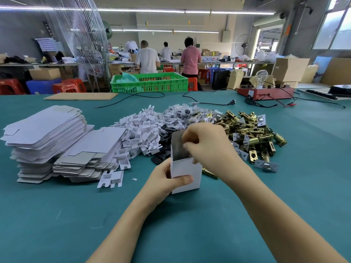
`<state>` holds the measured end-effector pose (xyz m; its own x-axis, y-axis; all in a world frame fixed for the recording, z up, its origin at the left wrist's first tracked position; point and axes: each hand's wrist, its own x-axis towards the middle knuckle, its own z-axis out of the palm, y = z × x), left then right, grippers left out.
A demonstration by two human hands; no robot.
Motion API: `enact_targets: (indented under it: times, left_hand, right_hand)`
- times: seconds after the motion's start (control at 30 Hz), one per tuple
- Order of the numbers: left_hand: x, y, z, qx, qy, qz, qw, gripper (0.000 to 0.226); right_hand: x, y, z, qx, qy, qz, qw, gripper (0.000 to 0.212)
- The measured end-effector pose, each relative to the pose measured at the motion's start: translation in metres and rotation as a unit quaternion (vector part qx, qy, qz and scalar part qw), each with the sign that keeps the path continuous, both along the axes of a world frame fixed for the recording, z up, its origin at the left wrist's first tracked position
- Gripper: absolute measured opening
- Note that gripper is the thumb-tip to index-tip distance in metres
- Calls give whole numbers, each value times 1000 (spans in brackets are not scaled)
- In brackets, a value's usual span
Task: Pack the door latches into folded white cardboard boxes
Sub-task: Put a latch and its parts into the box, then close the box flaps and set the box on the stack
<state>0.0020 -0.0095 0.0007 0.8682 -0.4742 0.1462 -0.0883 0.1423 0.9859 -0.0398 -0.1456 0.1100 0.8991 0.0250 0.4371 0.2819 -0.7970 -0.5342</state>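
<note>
Teal felt covers the broad desk (57, 215) in a workshop. At its left sits a tall stack of flat white cardboard box blanks (47, 137); farther right, a heap of brass-coloured metal door latches (250, 133), with a mound of small white cardboard inserts (140, 133) between them. Nearer the middle an upright folded white cardboard box (187, 175) stands open-topped on the desk. The left hand (167, 181) has its grip closed around the box's lower side, thumb across the front. The right hand (207, 143) hovers at the box's mouth, fingers curled; whether it holds anything I cannot tell.
</note>
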Motion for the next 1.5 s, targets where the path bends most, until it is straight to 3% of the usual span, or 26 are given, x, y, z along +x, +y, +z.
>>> enact_targets:
  times: [0.07,0.1,0.27,0.4,0.47,0.57,0.7,0.73,0.8,0.83,0.97,1.07,1.5]
  left_hand:
    - [1,1,0,6,-5,3,1000,41]
    - [1,1,-1,8,-6,3,1000,41]
    - [1,1,-1,5,-5,0,1000,45]
    - [0,0,1,9,-12,3,1000,39]
    - [0,1,0,14,-18,3,1000,35]
    - [1,1,-1,19,-16,4,1000,33]
    - [0,1,3,17,-23,16,999,26]
    - [-2,0,5,9,-25,24,999,39]
    - [-4,0,6,1,-16,38,999,78]
    - [-4,0,7,-9,-11,38,999,83]
    - [-7,-3,7,-42,23,16,999,67]
    - [-8,-6,8,-56,44,16,997,67]
    - [-8,-13,16,-57,119,66,989,77]
  right_hand:
    - [-1,7,-1,-136,19,8,990,20]
    - [-1,9,-2,-150,25,13,988,21]
    - [-4,-2,8,-10,-8,18,1000,15]
    - [-5,-9,11,-160,61,83,982,22]
    - [-5,-8,11,-166,80,132,974,23]
    - [-4,-15,10,-90,7,120,989,19]
    - [-4,-29,-3,127,-92,21,987,14]
    - [-3,-32,-12,186,-90,-3,978,13]
    - [-1,-36,-35,292,-35,-22,956,13]
    - [1,-37,-48,347,7,-11,938,16]
    - [6,-28,-83,518,136,59,843,35]
    - [5,-17,-86,527,186,68,827,41]
    - [0,-10,-84,528,191,91,823,39]
